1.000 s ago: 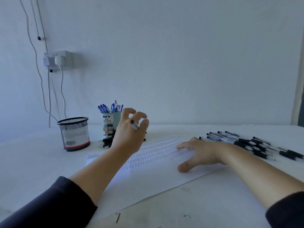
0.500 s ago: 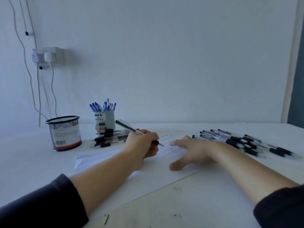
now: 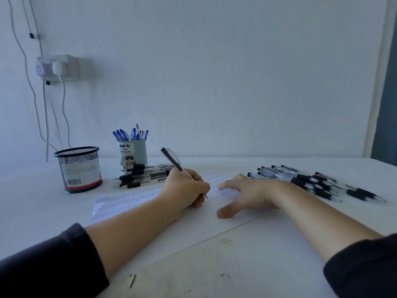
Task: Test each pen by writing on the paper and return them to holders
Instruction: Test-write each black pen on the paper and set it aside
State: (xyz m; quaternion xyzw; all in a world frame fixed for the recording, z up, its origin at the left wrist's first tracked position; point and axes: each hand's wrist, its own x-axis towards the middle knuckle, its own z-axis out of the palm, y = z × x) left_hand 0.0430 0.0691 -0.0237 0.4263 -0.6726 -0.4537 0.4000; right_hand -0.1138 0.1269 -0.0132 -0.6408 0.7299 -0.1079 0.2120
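A clear pen (image 3: 174, 162) with a black cap end slants up and away, its tip touching the paper (image 3: 193, 224), a white sheet lying flat with rows of small marks. Black-grip pens lie in a pile (image 3: 141, 176) beside a pale green holder (image 3: 132, 154) full of blue pens. A black mesh holder (image 3: 78, 169) stands left. More pens (image 3: 309, 181) lie spread to the right.

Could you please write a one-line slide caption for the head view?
Left hand writes with a pen on the paper while the right hand presses it flat.
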